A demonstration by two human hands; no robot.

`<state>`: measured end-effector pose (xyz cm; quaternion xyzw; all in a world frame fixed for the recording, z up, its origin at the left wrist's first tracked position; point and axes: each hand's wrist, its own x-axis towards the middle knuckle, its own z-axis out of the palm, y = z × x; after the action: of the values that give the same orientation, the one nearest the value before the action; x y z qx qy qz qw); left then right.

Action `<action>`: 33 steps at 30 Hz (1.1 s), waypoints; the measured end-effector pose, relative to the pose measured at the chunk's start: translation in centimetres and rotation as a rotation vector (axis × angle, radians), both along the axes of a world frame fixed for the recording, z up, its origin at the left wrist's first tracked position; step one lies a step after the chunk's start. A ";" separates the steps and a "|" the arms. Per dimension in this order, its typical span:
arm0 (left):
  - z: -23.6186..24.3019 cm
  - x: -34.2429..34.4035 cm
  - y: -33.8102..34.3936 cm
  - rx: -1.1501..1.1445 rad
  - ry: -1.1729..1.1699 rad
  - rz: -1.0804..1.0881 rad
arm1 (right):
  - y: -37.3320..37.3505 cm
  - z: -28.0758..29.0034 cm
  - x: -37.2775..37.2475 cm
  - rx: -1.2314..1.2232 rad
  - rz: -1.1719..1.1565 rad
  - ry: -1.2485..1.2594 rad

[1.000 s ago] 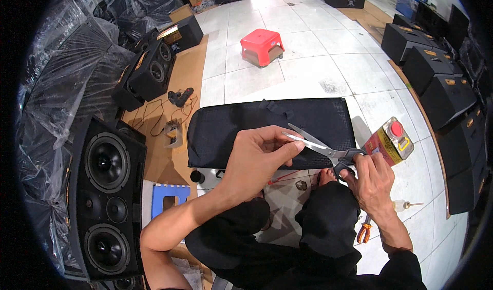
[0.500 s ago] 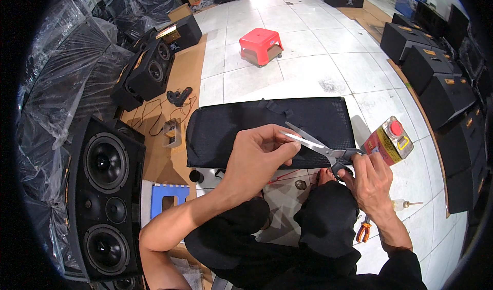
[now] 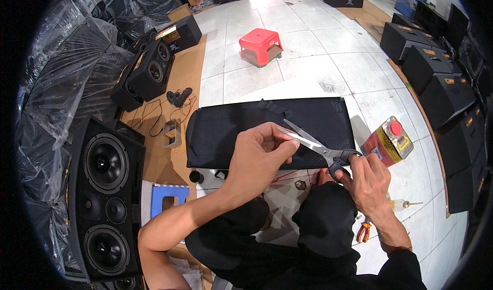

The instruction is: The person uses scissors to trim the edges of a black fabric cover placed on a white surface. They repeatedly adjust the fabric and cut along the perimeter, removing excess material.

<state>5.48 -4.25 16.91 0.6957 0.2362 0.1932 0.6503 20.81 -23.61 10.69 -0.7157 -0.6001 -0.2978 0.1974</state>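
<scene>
My right hand (image 3: 371, 183) grips a pair of scissors (image 3: 328, 152) by its black handles, the blades parted and pointing left. My left hand (image 3: 259, 154) is pinched, thumb against fingertips, right beside one blade. Whatever sits in that pinch, if anything, is too small or hidden to make out. Below both hands lies a long black panel (image 3: 236, 123) with a mesh-like surface at its right end. A few loose black scraps (image 3: 275, 107) rest near its far edge.
To the left stands a large black loudspeaker (image 3: 105, 203). At the right are a metal can with a red cap (image 3: 394, 129), orange-handled pliers (image 3: 364, 232) and a small bottle (image 3: 398, 205). A red stool (image 3: 261, 46) stands farther off. Black boxes (image 3: 429, 69) line the right side.
Both hands have shifted very slightly to the left with the scissors. The blades stay parted, and the black panel has not moved.
</scene>
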 end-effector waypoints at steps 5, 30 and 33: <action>0.1 0.0 0.0 0.022 0.024 0.005 | 0.0 0.0 0.0 -0.008 0.000 -0.006; 0.2 0.0 -0.1 0.053 0.018 0.001 | 0.1 0.1 -0.2 -0.020 0.007 -0.024; 0.1 0.0 -0.1 0.052 0.017 0.004 | 0.1 0.2 -0.2 -0.027 0.005 -0.031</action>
<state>5.48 -4.33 16.97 0.7135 0.2381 0.1946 0.6296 20.64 -23.50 10.89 -0.7121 -0.6088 -0.3003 0.1791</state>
